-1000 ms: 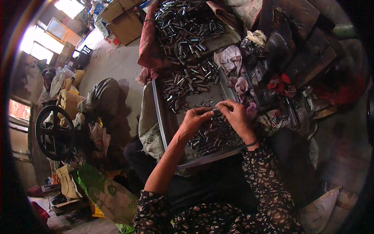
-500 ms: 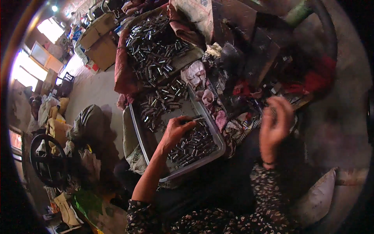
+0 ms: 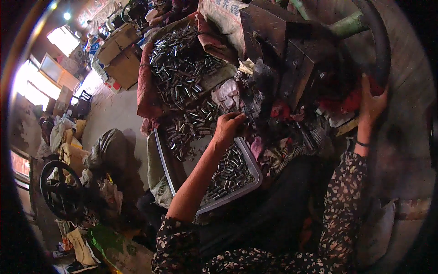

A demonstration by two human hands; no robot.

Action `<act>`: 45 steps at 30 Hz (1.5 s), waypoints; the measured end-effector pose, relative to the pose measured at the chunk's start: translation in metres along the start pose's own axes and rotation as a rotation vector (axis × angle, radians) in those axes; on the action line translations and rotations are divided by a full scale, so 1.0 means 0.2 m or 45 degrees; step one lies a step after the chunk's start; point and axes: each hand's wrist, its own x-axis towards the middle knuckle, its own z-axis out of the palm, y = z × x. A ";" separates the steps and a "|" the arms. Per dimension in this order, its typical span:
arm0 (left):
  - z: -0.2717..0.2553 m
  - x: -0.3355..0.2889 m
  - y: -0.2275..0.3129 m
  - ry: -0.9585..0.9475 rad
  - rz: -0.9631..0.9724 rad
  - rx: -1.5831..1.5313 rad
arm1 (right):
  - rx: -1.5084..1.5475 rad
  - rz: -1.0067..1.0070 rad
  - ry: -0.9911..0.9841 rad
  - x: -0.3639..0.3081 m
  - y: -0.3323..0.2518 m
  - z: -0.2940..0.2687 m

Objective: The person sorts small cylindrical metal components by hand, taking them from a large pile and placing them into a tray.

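Observation:
My left hand (image 3: 229,127) is above the right side of a clear plastic tray (image 3: 258,169), its fingers pinched together; what they hold is hidden. Short metal pins (image 3: 230,171) are heaped in the near end of this tray, and more pins (image 3: 194,118) spill into its far end. To the right, my right hand (image 3: 374,102) is closed around the lower part of a thick dark curved rim (image 3: 382,43), beside red cloth (image 3: 351,102). Between my hands is a dark, heavy metal machine (image 3: 292,68) with rags about its base.
A large pile of pins (image 3: 180,59) lies on a red-edged sack (image 3: 147,86) beyond the tray. Crumpled rags (image 3: 276,160) border the tray's right side. On the left are a black handwheel (image 3: 60,187), a grey sack (image 3: 109,148) and cardboard boxes (image 3: 119,50). A green bar (image 3: 349,25) crosses at upper right.
My left hand has moved up and right, from over the pins in the tray toward the machine. The right hand has swung up and right onto the curved rim.

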 end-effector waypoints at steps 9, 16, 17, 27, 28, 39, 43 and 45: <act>0.03 0.12 -0.04 0.006 -0.127 -0.266 | 0.019 0.190 -0.355 0.26 -0.07 -0.03; 0.04 0.17 -0.07 0.060 -0.021 -0.172 | -0.062 0.158 -0.732 0.54 -0.14 0.02; 0.05 0.15 -0.05 0.030 0.017 -0.103 | -0.069 0.163 -0.735 0.57 -0.13 0.04; 0.04 0.13 -0.06 0.029 -0.071 -0.181 | -0.048 0.082 -0.543 0.56 -0.51 0.03; 0.06 0.12 -0.04 0.020 -0.071 -0.182 | 0.051 0.096 -0.632 0.56 -0.51 0.02; 0.16 0.12 -0.02 0.202 0.119 0.049 | -0.097 0.086 -0.417 0.41 -0.19 0.06; 0.16 0.17 -0.04 0.191 0.067 0.106 | 0.301 0.067 -0.220 0.12 -0.06 0.01; 0.13 0.22 -0.10 0.216 0.148 0.139 | -0.178 -0.169 0.111 -0.02 -0.03 0.01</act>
